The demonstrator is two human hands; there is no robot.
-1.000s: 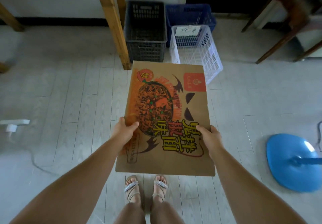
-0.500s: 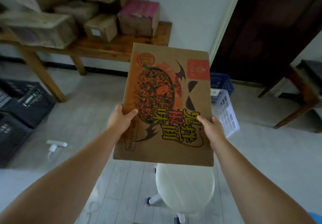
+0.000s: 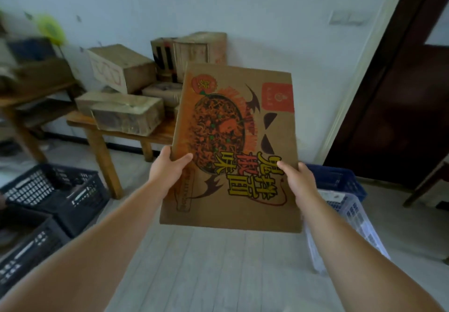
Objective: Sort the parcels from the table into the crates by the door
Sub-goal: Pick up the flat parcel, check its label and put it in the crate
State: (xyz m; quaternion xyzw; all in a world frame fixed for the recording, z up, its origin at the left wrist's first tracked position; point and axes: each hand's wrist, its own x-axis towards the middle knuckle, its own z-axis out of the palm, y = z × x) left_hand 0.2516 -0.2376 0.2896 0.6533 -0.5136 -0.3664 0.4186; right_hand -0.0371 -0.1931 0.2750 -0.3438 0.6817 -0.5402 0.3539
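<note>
Holding flat printed carton [image 3: 233,146] before the bench [image 3: 160,138].
Clasping its side edges with left grip [image 3: 167,170] and right grip [image 3: 300,180].

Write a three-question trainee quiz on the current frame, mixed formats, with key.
1. True or false: the left hand and right hand both grip the flat printed parcel.
2. The white crate appears: A) left of the parcel, B) right of and below it, C) on top of it.
3. Fill in: the cardboard boxes behind the parcel rest on a wooden ____.

Key: 1 true; 2 B; 3 table.
</note>
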